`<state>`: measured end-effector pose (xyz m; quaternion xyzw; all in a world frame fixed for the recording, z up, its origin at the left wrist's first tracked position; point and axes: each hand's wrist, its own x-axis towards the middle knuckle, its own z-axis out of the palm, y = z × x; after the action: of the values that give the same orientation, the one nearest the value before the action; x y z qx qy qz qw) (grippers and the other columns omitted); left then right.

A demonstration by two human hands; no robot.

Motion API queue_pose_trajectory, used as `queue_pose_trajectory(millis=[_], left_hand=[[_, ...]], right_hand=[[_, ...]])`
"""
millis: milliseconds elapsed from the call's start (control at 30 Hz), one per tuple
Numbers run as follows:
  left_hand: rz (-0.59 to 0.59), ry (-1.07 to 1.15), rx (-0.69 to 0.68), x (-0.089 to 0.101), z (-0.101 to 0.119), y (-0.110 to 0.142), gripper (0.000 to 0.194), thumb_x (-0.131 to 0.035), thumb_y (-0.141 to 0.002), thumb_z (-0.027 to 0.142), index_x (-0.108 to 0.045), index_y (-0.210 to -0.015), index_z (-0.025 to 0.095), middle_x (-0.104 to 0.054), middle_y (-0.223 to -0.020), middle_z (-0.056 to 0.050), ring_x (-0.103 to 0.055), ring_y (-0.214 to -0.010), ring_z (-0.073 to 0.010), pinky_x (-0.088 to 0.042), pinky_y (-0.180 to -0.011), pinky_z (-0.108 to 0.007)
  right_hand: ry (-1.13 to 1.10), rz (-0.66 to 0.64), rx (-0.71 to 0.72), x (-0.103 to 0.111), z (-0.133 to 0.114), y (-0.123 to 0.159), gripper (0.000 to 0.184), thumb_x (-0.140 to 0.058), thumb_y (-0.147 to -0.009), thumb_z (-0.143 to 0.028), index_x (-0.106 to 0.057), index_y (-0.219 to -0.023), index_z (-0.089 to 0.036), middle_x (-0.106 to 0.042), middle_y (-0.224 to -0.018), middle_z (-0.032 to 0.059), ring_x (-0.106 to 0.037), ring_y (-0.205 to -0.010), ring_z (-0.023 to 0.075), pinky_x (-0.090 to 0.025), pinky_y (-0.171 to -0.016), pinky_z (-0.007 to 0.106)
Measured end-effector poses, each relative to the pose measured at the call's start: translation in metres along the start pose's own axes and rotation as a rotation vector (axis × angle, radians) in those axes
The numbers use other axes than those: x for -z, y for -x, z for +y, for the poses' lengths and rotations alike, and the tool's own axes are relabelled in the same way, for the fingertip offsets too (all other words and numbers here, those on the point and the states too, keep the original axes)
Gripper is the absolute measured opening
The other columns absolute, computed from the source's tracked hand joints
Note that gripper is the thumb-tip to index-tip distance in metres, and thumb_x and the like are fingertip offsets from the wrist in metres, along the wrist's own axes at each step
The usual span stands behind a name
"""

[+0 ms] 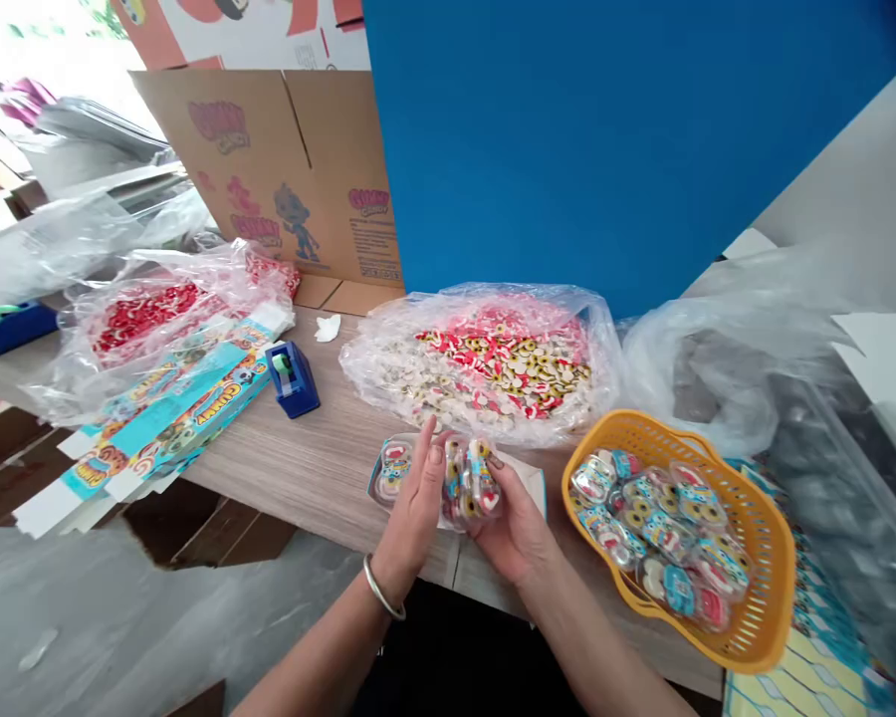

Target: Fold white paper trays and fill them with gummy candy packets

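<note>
Between my two hands are a few clear plastic candy packs (469, 483) with gummy pieces and blue labels inside, held side by side. My left hand (416, 503), with a bangle at its wrist, presses the packs from the left with straight fingers. From the right, my right hand (519, 523) grips them, its thumb on top and the other fingers partly hidden underneath. Below and behind the hands lies an open display box (532, 482), mostly covered by them. Another candy pack (394, 464) sits at its left end.
An orange basket (773, 558) of candy packs stands at right. Behind are a plastic bag of loose gummies (508, 363) and a blue panel (567, 149). Leftward lie a blue tape dispenser (293, 380), flattened printed cartons (171, 398), a bag of red gummies (149, 314) and a cardboard box (329, 189).
</note>
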<state>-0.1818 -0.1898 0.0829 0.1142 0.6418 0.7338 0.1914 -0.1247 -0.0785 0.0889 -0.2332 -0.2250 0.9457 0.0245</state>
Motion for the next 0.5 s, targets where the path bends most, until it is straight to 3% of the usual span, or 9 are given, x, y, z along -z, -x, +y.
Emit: queue_pose_trajectory(millis=[100, 167, 233, 367, 500], left_hand=[[0.066, -0.302, -0.175, 0.030, 0.001, -0.005, 0.052, -0.039, -0.105, 0.050, -0.044, -0.150, 0.025, -0.056, -0.146, -0.011, -0.057, -0.130, -0.0254, -0.048, -0.109, -0.045], [0.112, -0.628, -0.382, 0.053, -0.002, -0.009, 0.042, -0.048, -0.102, 0.041, -0.053, -0.141, 0.025, -0.057, -0.143, -0.010, -0.053, -0.133, -0.0270, -0.043, -0.113, -0.049], [0.063, -0.950, -0.520, 0.074, -0.011, -0.013, 0.035, -0.057, -0.098, 0.036, -0.061, -0.131, 0.026, -0.056, -0.144, -0.010, -0.045, -0.140, -0.0319, -0.037, -0.115, -0.055], [-0.068, -1.265, -0.523, 0.101, -0.032, -0.019, 0.042, -0.063, -0.093, 0.037, -0.060, -0.134, 0.029, -0.047, -0.153, -0.010, -0.026, -0.149, -0.0422, -0.030, -0.114, -0.069], [-0.139, -1.173, -0.482, 0.110, -0.043, -0.023, 0.047, -0.060, -0.094, 0.034, -0.054, -0.140, 0.026, -0.044, -0.154, -0.013, -0.035, -0.146, -0.0365, -0.035, -0.115, -0.061]], right_hand=[[0.023, 0.081, 0.001, 0.006, -0.001, -0.012, 0.035, -0.082, -0.074, -0.039, -0.073, -0.103, -0.023, -0.077, -0.097, 0.0020, -0.070, -0.077, 0.0180, -0.057, -0.069, 0.032], [0.092, 0.122, 0.000, 0.012, -0.002, -0.020, 0.035, -0.083, -0.072, -0.037, -0.072, -0.102, -0.020, -0.076, -0.093, 0.0022, -0.068, -0.073, 0.0166, -0.056, -0.064, 0.029], [0.183, 0.132, -0.016, 0.017, -0.001, -0.029, 0.035, -0.084, -0.071, -0.035, -0.072, -0.098, -0.018, -0.076, -0.087, 0.0023, -0.067, -0.070, 0.0157, -0.054, -0.061, 0.027], [0.318, 0.152, -0.047, 0.021, 0.011, -0.045, 0.036, -0.086, -0.065, -0.034, -0.069, -0.093, -0.017, -0.074, -0.082, 0.0016, -0.066, -0.068, 0.0150, -0.051, -0.058, 0.024], [0.398, 0.313, -0.050, 0.018, 0.031, -0.057, 0.038, -0.083, -0.064, -0.033, -0.063, -0.094, -0.020, -0.073, -0.084, 0.0020, -0.068, -0.071, 0.0175, -0.052, -0.061, 0.027]])
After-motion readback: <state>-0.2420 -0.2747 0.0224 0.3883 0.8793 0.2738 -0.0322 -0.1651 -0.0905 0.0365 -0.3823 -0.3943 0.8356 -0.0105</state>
